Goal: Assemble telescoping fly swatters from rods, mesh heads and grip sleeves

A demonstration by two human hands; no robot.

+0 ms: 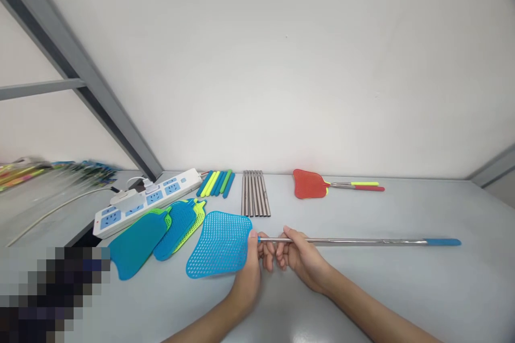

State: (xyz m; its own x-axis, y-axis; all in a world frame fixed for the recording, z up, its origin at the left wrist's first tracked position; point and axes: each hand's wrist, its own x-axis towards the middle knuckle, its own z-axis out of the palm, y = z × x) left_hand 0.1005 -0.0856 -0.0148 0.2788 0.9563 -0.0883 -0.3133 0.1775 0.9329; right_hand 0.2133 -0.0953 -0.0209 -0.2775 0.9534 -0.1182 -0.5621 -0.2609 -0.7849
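Note:
A blue fly swatter [221,246] with a perforated head lies level across both hands, its long metal rod reaching right to a blue handle [442,242]. My left hand [254,257] is closed on it where the head meets the rod, thumb on the neck. Close beside it, my right hand [300,254] pinches the rod between thumb and fingers. Behind the swatter several bare metal rods [256,193] lie side by side. Loose blue and green swatter heads [139,244] are stacked in overlapping piles to the left of the held head.
Several coloured handle grips [216,184] lie in a row near the wall. A white power strip [147,203] with plugs stands at the left. Fly swatters with a red head [309,184] rest by the wall at right. Plastic-wrapped items [60,187] lie beyond the grey frame post.

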